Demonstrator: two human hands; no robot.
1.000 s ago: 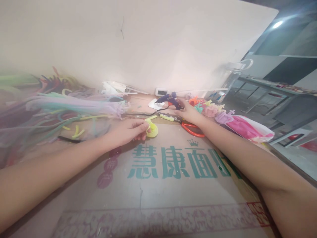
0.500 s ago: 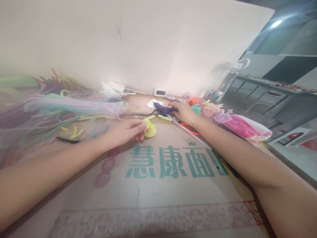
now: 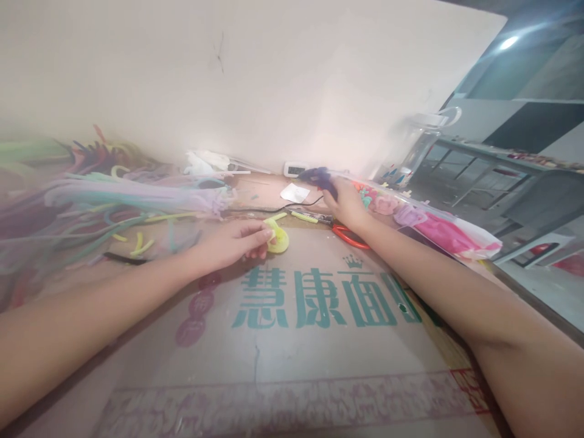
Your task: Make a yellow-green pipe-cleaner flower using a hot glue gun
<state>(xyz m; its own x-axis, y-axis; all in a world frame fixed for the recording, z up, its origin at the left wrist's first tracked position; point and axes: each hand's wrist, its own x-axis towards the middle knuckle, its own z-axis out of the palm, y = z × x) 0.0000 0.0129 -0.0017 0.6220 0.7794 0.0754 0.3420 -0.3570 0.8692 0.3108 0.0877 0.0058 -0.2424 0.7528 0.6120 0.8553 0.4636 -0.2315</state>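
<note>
My left hand [image 3: 246, 238] is closed, pinching a small yellow round piece [image 3: 279, 241], possibly coiled pipe cleaner, just above the board-like mat. My right hand [image 3: 344, 198] is wrapped round a dark blue glue gun [image 3: 316, 177], smeared by motion, near the wall. Its clear glue stick [image 3: 387, 196] reaches out to the right behind the hand. A black cord [image 3: 283, 209] runs leftward across the table. Beneath my right wrist lie red-handled scissors [image 3: 349, 236], with a short yellow strip [image 3: 304, 217] by their blades. Another yellow strip [image 3: 276, 215] lies near the round piece.
Bundles of pastel pipe cleaners [image 3: 146, 196] spread over the left side, with loose yellow cuttings [image 3: 142, 244]. At the back are a white digital clock [image 3: 295, 169] and a white paper scrap [image 3: 294, 193]. Colourful flower shapes [image 3: 385, 204], a pink bag [image 3: 456, 234] and a clear jug [image 3: 422, 143] stand right.
My right hand has lifted the glue gun up and slightly right, away from the paper scrap, swinging its stick off the scissors. My left hand stays almost still with the yellow piece.
</note>
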